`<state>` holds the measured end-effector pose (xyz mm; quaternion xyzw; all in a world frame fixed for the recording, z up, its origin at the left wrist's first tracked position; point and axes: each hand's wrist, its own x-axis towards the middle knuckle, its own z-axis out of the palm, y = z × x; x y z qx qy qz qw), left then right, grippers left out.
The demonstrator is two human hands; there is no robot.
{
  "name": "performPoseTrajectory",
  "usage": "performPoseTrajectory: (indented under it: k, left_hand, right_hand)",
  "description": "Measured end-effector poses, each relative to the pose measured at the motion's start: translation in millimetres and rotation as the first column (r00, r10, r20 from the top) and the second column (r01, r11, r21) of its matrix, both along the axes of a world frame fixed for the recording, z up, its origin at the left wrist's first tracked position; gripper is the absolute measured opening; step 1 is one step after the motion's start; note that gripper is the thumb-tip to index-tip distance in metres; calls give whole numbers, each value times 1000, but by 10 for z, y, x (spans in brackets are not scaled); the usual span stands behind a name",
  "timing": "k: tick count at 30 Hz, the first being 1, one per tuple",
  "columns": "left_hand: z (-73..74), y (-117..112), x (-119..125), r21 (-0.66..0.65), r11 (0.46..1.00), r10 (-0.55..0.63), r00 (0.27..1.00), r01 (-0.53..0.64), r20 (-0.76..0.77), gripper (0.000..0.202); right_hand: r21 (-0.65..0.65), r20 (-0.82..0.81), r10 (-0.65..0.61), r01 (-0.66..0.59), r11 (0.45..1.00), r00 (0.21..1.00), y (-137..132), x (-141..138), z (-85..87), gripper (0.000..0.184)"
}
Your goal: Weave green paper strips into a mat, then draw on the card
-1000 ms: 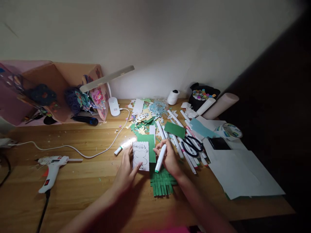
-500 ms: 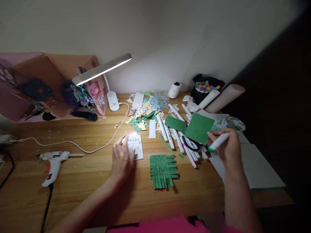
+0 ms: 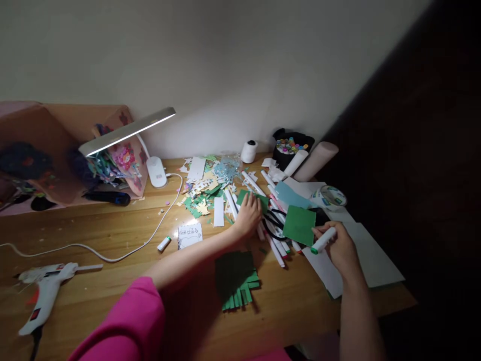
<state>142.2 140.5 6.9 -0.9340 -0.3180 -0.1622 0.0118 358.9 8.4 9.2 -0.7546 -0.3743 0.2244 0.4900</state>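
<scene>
Black case (image 3: pixel 279 156) of coloured markers (image 3: pixel 291 146), right hand (image 3: pixel 341 249) gripping white pen (image 3: pixel 323 240)

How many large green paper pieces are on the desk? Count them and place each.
3. A woven mat near the front edge; a square beside the right hand holding a marker; a rectangle under the left hand. Small green scraps aside; more may be buried.

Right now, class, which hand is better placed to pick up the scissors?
Left. The left hand lies on the loose markers beside the scissors; the right hand is farther off and holds a green-tipped marker.
</scene>
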Motion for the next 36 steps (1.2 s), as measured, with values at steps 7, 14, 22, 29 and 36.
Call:
performPoseTrajectory:
  k: [7,14,22,29,36]
  left_hand:
    - [187,43,-335,-81,993,-78,987,90,143,27]
    - [355,-517,-1029,-160,973,-94,924,164,372,37]
    - [325,-815,-1710,-313,947,100,862,71,497,40]
    - [118,-561,-2241,-514,803,464,857,-301,224,45]
    - [195,-497,-2412,-730,650,572,768,-210,288,20]
  right_hand:
    - [31,177,-175,172,985,969,-51,-49,74,37]
    - [-7,-95,115,-116,993,989,93,-903,301,35]
    - [30,-253,583,-596,802,772,294,-1763,336,37]
    - [70,-126,567,-563,824,814,526,-1852,331,29]
    - [-3,-153,506,-512,859,849,607,-1817,191,34]
